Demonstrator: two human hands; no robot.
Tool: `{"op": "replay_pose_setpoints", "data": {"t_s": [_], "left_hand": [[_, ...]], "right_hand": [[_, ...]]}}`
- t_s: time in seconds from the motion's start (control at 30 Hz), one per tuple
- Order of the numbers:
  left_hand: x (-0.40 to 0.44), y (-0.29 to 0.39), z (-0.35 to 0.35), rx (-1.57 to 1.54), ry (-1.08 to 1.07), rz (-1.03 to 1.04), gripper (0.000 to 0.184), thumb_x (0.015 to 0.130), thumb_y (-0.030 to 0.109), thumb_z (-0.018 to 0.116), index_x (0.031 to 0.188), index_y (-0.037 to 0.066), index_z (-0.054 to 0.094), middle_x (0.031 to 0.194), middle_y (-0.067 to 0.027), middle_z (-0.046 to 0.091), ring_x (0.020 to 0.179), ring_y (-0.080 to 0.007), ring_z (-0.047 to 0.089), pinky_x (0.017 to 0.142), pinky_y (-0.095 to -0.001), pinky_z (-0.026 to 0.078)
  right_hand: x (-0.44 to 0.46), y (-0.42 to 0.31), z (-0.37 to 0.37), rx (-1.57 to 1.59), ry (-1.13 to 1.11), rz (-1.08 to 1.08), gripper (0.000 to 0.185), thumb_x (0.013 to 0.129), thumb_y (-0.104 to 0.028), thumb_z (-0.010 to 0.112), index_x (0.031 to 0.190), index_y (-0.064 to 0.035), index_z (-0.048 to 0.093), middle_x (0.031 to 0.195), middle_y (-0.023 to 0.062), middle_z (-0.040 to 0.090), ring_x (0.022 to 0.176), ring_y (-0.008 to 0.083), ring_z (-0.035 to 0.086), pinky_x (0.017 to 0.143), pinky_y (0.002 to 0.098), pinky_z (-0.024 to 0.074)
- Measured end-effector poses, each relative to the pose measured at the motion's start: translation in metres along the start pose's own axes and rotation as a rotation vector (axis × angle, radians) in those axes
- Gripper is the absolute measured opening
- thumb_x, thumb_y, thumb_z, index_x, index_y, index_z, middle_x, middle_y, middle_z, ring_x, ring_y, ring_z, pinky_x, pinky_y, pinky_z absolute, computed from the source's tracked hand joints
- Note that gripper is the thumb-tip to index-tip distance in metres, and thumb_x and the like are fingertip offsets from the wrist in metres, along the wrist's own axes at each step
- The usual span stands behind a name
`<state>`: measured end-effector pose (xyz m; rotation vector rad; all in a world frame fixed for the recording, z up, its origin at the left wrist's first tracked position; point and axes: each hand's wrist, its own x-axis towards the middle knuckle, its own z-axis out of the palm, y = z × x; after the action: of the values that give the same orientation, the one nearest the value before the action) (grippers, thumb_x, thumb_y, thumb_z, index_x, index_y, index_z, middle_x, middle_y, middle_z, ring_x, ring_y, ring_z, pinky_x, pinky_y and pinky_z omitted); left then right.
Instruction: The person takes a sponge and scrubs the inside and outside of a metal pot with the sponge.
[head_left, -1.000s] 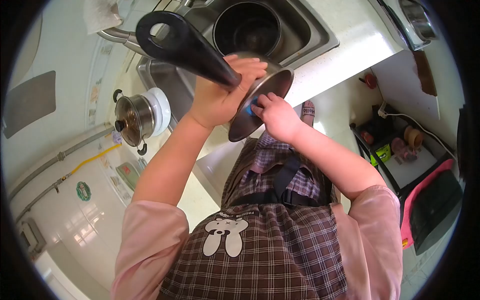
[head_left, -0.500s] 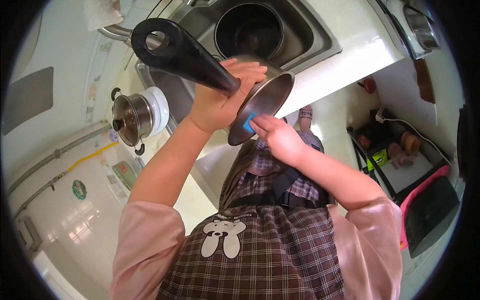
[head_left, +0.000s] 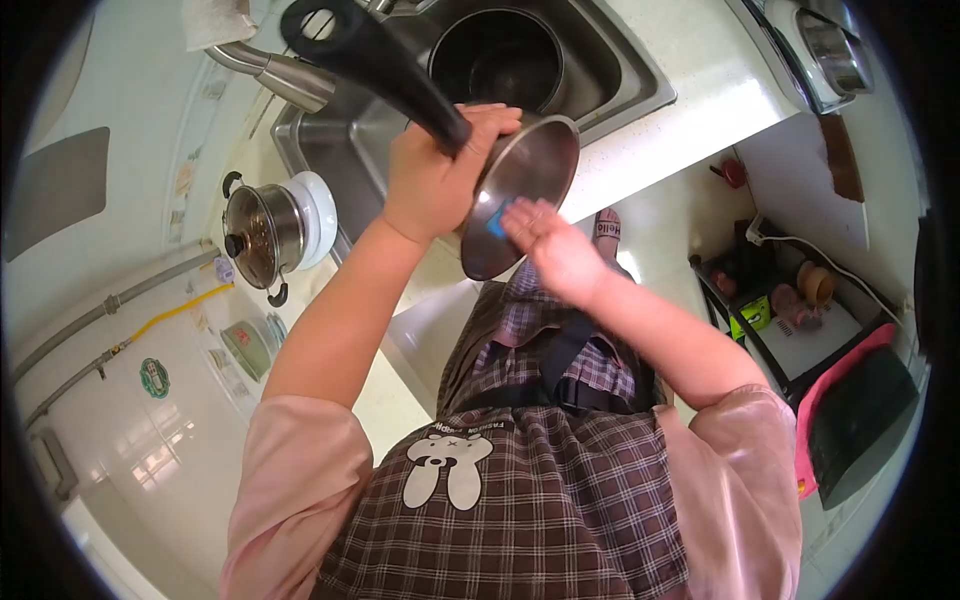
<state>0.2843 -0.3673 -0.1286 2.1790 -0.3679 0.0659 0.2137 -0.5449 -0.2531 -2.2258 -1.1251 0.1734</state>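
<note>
A metal pan (head_left: 535, 165) with a long black handle (head_left: 375, 70) is tilted on its side over the sink's front edge, its inner face turned to the right. My left hand (head_left: 435, 175) grips it from behind, by the base of the handle, with the fingers over the pan's outer side. Against the inner face, near the lower rim, my right hand (head_left: 545, 245) presses a small blue pad (head_left: 496, 221). The fingers of that hand are slightly blurred and partly cover the pad.
Behind the pan, a dark round pot (head_left: 495, 60) sits in the steel sink (head_left: 640, 92). The faucet (head_left: 295, 82) reaches in from the left. A lidded pot (head_left: 262, 238) stands beside white plates (head_left: 318, 222). At right is a black rack (head_left: 790, 350) holding slippers.
The pan has shifted slightly, and its handle has moved up. My right hand with the blue pad has moved down the inner face, then slightly back up.
</note>
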Motion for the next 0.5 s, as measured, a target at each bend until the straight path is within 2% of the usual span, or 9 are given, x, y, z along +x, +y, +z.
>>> {"op": "replay_pose_setpoints", "data": {"t_s": [0.03, 0.1, 0.13, 0.17, 0.2, 0.23, 0.33, 0.43, 0.5], "left_hand": [[-0.002, -0.002, -0.002, -0.050, 0.026, -0.059, 0.031, 0.102, 0.018, 0.045, 0.100, -0.002, 0.068, 0.107, -0.0143, 0.070, 0.105, -0.0264, 0.065, 0.097, -0.0369, 0.046], [-0.003, -0.003, -0.006, -0.148, 0.075, -0.176, 0.034, 0.103, 0.020, 0.044, 0.100, -0.003, 0.069, 0.107, -0.0146, 0.070, 0.105, -0.0255, 0.065, 0.097, -0.0365, 0.047], [-0.003, -0.002, -0.007, -0.164, 0.104, -0.229, 0.041, 0.104, 0.025, 0.043, 0.102, -0.006, 0.069, 0.108, -0.0131, 0.070, 0.103, -0.0211, 0.065, 0.094, -0.0336, 0.048], [-0.002, -0.002, -0.008, -0.181, 0.137, -0.274, 0.040, 0.104, 0.027, 0.045, 0.103, -0.005, 0.070, 0.104, -0.0119, 0.071, 0.099, -0.0192, 0.065, 0.091, -0.0320, 0.049], [0.000, -0.003, -0.009, -0.200, 0.169, -0.320, 0.040, 0.103, 0.029, 0.046, 0.103, -0.003, 0.070, 0.101, -0.0106, 0.072, 0.095, -0.0172, 0.066, 0.087, -0.0304, 0.050], [0.002, -0.004, -0.009, -0.221, 0.200, -0.364, 0.040, 0.102, 0.031, 0.048, 0.104, -0.001, 0.071, 0.098, -0.0094, 0.073, 0.091, -0.0153, 0.067, 0.083, -0.0288, 0.051], [0.002, -0.010, -0.013, -0.307, 0.207, -0.409, 0.045, 0.103, 0.034, 0.047, 0.106, -0.004, 0.071, 0.100, -0.0105, 0.072, 0.091, -0.0134, 0.065, 0.083, -0.0276, 0.050], [0.002, -0.010, -0.015, -0.299, 0.244, -0.481, 0.047, 0.103, 0.036, 0.046, 0.107, -0.004, 0.070, 0.101, -0.0103, 0.072, 0.090, -0.0132, 0.064, 0.084, -0.0273, 0.049], [0.003, -0.009, -0.017, -0.282, 0.266, -0.525, 0.049, 0.102, 0.038, 0.045, 0.107, -0.004, 0.070, 0.101, -0.0101, 0.072, 0.090, -0.0133, 0.064, 0.084, -0.0274, 0.049]], "right_hand": [[0.000, -0.016, -0.003, 0.287, -0.022, 0.045, 0.053, 0.078, -0.002, 0.048, 0.130, 0.0067, 0.052, 0.133, 0.0229, 0.054, 0.131, 0.0339, 0.046, 0.114, 0.0439, 0.0314], [0.010, -0.042, -0.017, 0.837, -0.042, 0.064, 0.064, 0.073, 0.008, 0.045, 0.137, 0.0078, 0.043, 0.138, 0.0254, 0.049, 0.135, 0.0366, 0.041, 0.115, 0.0425, 0.0288], [0.014, -0.056, -0.029, 0.921, 0.015, 0.091, 0.066, 0.074, 0.011, 0.043, 0.139, 0.0079, 0.039, 0.142, 0.0255, 0.044, 0.137, 0.0378, 0.037, 0.117, 0.0403, 0.0264], [0.015, -0.069, -0.037, 1.007, 0.071, 0.121, 0.067, 0.075, 0.014, 0.040, 0.142, 0.0080, 0.035, 0.145, 0.0256, 0.040, 0.139, 0.0390, 0.034, 0.118, 0.0381, 0.0240], [0.014, -0.075, -0.036, 0.962, 0.133, 0.103, 0.067, 0.077, 0.013, 0.042, 0.143, 0.0073, 0.033, 0.149, 0.0250, 0.035, 0.142, 0.0378, 0.029, 0.118, 0.0424, 0.0220], [0.010, -0.071, -0.032, 0.801, 0.133, 0.075, 0.069, 0.076, 0.012, 0.044, 0.144, 0.0063, 0.034, 0.149, 0.0245, 0.035, 0.142, 0.0377, 0.030, 0.118, 0.0443, 0.0226], [-0.013, -0.031, -0.003, 0.326, 0.083, 0.037, 0.072, 0.074, 0.007, 0.049, 0.145, 0.0017, 0.036, 0.151, 0.0210, 0.035, 0.144, 0.0349, 0.029, 0.117, 0.0522, 0.0223], [-0.022, 0.009, -0.011, 0.095, 0.156, 0.140, 0.067, 0.079, 0.003, 0.046, 0.145, 0.0004, 0.036, 0.149, 0.0205, 0.039, 0.143, 0.0352, 0.029, 0.116, 0.0520, 0.0229], [-0.021, 0.004, -0.005, 0.136, 0.188, 0.156, 0.066, 0.079, 0.003, 0.045, 0.145, 0.0000, 0.036, 0.149, 0.0202, 0.038, 0.144, 0.0351, 0.029, 0.117, 0.0514, 0.0228]]}}
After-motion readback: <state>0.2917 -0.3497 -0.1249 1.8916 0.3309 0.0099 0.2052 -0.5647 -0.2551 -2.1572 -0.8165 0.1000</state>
